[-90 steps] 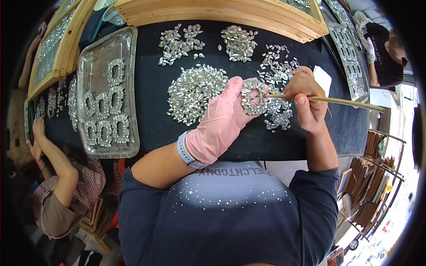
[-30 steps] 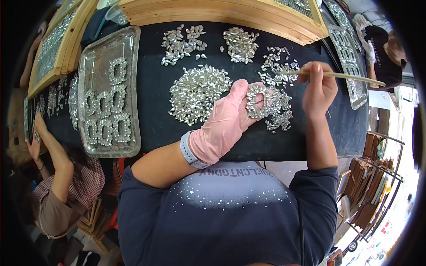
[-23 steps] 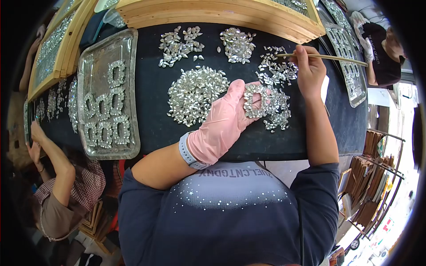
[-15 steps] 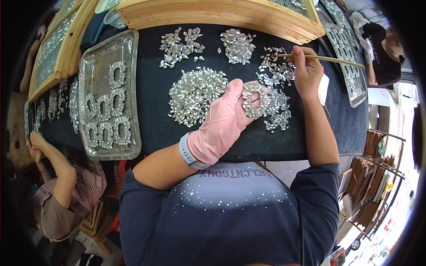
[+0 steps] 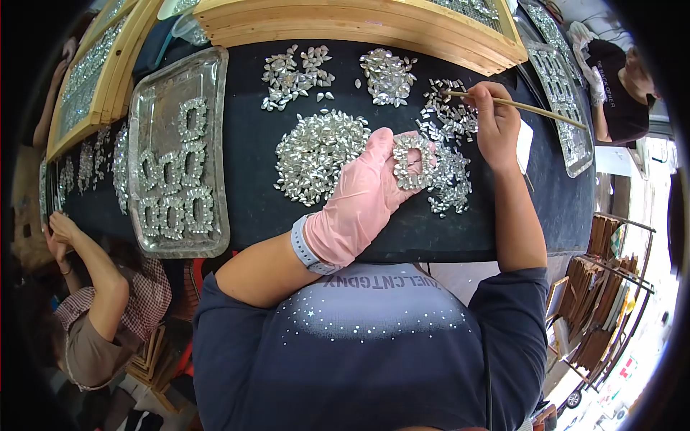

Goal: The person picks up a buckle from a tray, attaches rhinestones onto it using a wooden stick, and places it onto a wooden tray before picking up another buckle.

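Note:
My left hand (image 5: 361, 192), in a pink glove, is closed around a rectangular frame-shaped piece set with clear stones (image 5: 412, 162); its open centre shows the pink glove. Pinched in my bare right hand (image 5: 497, 123) is a thin wooden stick (image 5: 540, 110). Its left tip is over the upper part of a pile of small rectangular stones (image 5: 449, 115); whether a stone clings to it is too small to tell. Just right of the held piece lies a heap of small shiny stones (image 5: 451, 190). A large heap of pointed stones (image 5: 316, 159) lies left of the glove.
A metal tray (image 5: 219, 154) at left holds several stone-set frame pieces. Two drop-shaped stone piles (image 5: 293, 75) (image 5: 388, 75) lie below a wooden box frame (image 5: 359, 30). Another tray (image 5: 575, 136) stands at right. Co-workers sit at left (image 5: 93, 302) and right (image 5: 618, 86).
My right hand has come slightly down towards me, with the stick's tip still over the rectangular stones. My left hand keeps the stone-set piece in nearly the same place.

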Available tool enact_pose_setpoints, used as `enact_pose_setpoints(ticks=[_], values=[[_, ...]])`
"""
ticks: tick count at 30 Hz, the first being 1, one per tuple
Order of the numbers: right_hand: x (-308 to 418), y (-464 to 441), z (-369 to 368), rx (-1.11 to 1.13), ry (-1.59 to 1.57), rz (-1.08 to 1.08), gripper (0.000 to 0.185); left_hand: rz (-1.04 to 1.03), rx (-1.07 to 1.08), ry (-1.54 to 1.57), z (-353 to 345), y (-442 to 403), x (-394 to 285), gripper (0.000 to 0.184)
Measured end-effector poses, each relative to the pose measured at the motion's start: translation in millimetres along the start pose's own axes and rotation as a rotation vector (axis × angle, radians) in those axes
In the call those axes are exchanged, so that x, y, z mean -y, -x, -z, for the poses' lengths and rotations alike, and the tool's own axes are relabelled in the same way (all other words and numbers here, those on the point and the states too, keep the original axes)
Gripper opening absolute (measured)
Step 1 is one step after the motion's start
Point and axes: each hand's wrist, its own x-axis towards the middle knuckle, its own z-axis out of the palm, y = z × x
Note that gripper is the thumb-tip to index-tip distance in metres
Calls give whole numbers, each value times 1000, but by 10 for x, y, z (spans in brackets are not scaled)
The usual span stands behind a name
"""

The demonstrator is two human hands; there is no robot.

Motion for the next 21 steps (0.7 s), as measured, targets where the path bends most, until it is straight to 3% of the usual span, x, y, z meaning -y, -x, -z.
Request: enact_pose_setpoints(ticks=[9, 14, 17, 21], values=[[9, -14, -7, -122, -125, -155, 23, -8, -4, -1, -1, 4, 0, 46], [-9, -38, 37, -68, -42, -165, 24, 1, 9, -7, 8, -3, 0, 46], [-2, 1, 54, -67, 2, -53, 25, 7, 14, -14, 3, 5, 1, 46], [51, 1, 27, -111, -85, -59, 26, 2, -13, 0, -5, 1, 3, 46]])
